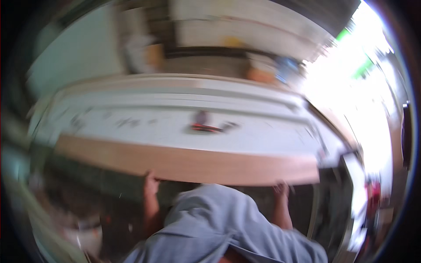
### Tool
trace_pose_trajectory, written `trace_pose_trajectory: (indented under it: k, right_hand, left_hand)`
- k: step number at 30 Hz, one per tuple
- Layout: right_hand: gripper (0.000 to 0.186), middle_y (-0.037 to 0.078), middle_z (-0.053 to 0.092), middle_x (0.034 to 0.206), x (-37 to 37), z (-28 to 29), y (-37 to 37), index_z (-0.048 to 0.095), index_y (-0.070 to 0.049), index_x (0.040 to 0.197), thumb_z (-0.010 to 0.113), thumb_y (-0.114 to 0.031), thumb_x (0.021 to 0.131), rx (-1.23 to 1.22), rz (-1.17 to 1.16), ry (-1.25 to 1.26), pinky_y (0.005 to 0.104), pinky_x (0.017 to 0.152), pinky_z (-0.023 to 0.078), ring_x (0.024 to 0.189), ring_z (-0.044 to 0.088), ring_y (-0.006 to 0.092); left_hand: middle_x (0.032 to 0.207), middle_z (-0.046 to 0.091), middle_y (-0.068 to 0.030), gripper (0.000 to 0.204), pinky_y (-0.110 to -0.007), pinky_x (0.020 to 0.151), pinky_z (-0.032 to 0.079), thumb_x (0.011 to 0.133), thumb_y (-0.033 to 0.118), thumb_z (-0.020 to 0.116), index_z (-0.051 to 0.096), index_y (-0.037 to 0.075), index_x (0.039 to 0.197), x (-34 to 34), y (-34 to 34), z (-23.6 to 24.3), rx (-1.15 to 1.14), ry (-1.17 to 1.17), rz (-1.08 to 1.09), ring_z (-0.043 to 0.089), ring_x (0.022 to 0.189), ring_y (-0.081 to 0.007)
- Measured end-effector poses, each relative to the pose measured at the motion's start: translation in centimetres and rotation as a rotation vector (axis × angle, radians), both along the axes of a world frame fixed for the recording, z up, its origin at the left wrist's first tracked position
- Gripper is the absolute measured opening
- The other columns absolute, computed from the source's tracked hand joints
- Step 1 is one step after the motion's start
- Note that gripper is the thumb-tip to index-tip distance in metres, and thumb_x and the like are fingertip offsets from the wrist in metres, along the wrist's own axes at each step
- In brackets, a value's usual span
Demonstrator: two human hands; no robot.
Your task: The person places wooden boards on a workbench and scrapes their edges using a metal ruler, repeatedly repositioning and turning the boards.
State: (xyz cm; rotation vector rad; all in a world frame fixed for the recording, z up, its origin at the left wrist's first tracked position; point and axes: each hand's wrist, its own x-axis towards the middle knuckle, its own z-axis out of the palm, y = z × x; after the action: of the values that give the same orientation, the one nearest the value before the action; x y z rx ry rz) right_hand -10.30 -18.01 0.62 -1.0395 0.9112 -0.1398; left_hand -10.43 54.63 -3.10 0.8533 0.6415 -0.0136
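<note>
A long, light-brown wooden board (188,163) lies along the near edge of a white worktable (166,131), its front edge toward me. My left hand (151,183) is closed on that front edge, left of my body. Further right, my right hand (281,189) grips the same edge near the board's right end. Fingers under the board are hidden, and motion blurs both hands. Beyond the board, a red and black hand tool (207,128) rests on the white surface, too smeared to name its kind.
Long pale strips (184,98) lie across the table's far side. Small dark bits (127,122) are scattered at its left. Behind stand an orange and white bundle (262,70) and a blue object (287,69). A whitish container (85,236) sits low at left; something red (373,193) is at right.
</note>
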Motion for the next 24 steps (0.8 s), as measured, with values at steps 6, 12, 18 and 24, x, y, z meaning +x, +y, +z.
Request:
trace_pose_trajectory:
  k: [6, 12, 18, 24]
  right_hand:
    - [0.014, -0.001, 0.043, 0.058, 3.3, 1.6, 4.7, 0.055, -0.013, 0.069, 0.059, -0.014, 0.083, -0.031, -0.183, 0.212, 0.03, 0.041, 0.028, 0.045, 0.038, 0.0115]
    - [0.01, 0.002, 0.048, 0.063, 4.7, 2.8, 4.6, 0.058, -0.009, 0.072, 0.062, -0.012, 0.081, -0.027, -0.159, 0.157, 0.0315, 0.043, 0.033, 0.047, 0.043, 0.015]
    - [0.014, 0.006, 0.051, 0.065, 7.3, 3.4, 4.9, 0.057, -0.007, 0.069, 0.062, -0.012, 0.081, 0.014, -0.073, 0.046, 0.0332, 0.045, 0.042, 0.049, 0.051, 0.0204]
    - [0.02, 0.009, 0.054, 0.066, 8.3, 3.0, 6.0, 0.054, -0.004, 0.066, 0.06, -0.01, 0.084, 0.052, -0.089, 0.018, 0.0346, 0.04, 0.048, 0.053, 0.062, 0.0257]
  left_hand:
    - [0.14, 0.053, -0.0081, 0.073, -0.047, 0.098, 0.05, 0.091, 0.061, 0.068, 0.048, 0.014, 0.144, 2.7, 3.4, -0.4, 0.039, 0.273, -0.077, 0.054, 0.123, -0.0293]
    - [0.135, 0.052, -0.0081, 0.086, -0.043, 0.087, 0.053, 0.082, 0.073, 0.071, 0.047, 0.018, 0.145, 6.7, 2.5, -0.2, 0.14, 0.496, -0.097, 0.058, 0.11, -0.0265]
    - [0.13, 0.055, -0.0091, 0.105, -0.042, 0.083, 0.052, 0.068, 0.088, 0.069, 0.048, 0.017, 0.143, 9.3, 4.4, -1.0, 0.224, 0.605, -0.131, 0.059, 0.104, -0.026]
    - [0.111, 0.063, -0.0092, 0.106, -0.037, 0.07, 0.051, 0.062, 0.096, 0.065, 0.057, 0.016, 0.131, 11.3, 5.3, -1.5, 0.258, 0.689, -0.15, 0.062, 0.088, -0.0243]
